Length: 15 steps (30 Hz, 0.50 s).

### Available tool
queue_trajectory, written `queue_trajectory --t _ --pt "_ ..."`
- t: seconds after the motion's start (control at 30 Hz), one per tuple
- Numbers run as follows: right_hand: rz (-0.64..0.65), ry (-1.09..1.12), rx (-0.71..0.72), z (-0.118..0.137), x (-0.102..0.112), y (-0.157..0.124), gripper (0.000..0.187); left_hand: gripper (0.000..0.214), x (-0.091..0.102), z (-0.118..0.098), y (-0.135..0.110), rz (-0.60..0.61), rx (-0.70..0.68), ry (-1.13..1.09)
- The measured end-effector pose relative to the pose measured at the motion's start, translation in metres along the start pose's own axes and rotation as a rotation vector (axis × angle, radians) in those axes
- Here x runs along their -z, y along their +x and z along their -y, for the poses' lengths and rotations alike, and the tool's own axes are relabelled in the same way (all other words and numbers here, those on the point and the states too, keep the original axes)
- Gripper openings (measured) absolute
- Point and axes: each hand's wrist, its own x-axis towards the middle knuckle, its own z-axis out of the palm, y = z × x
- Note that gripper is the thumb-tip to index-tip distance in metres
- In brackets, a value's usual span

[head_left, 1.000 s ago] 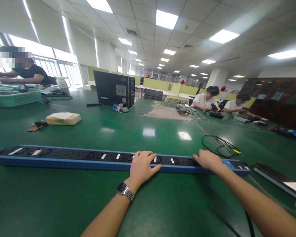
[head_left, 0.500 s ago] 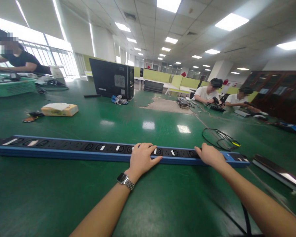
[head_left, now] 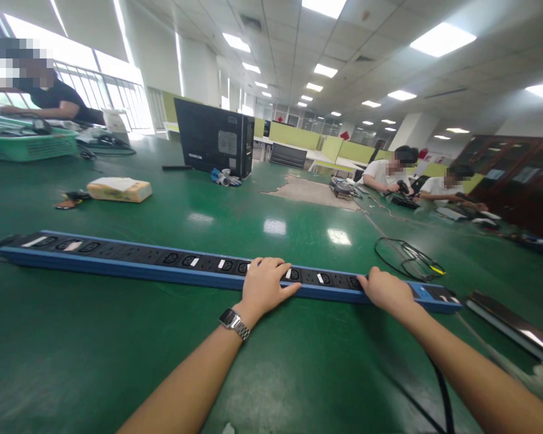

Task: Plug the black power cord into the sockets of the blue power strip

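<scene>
A long blue power strip (head_left: 131, 265) with black sockets and small white labels lies across the green table, its left end slightly farther back. My left hand (head_left: 265, 286) is laid over its middle, fingers across the top and thumb along the near edge, gripping it. On that wrist is a watch with a metal band. My right hand (head_left: 388, 290) is closed at the sockets near the strip's right end, the thumb pointing left. Whatever its fingers hold is hidden behind the hand. A black cable (head_left: 443, 392) runs down beneath the right forearm.
Beyond the strip are a tissue pack (head_left: 120, 190), a black computer case (head_left: 212, 138) and a coiled black cable (head_left: 407, 259). A dark glossy bar (head_left: 513, 325) lies at the right. A green basket (head_left: 27, 144) stands far left. Several people sit around the table.
The strip's left end appears farther back, so the strip slants more. Both hands keep almost the same places on it. The whole view has shifted a little.
</scene>
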Motion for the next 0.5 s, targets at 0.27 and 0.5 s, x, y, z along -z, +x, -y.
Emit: queue_trajectory --t 0.27,0.5 --pt "-0.046 0.068 0.087 -0.006 0.061 0.002 0.057 0.044 0.0 0.0 0.0 0.0 -0.006 -0.004" --pt "0.271 0.448 0.36 0.072 0.06 -0.019 0.06 0.043 0.001 -0.001 0.0 0.009 -0.013 0.007"
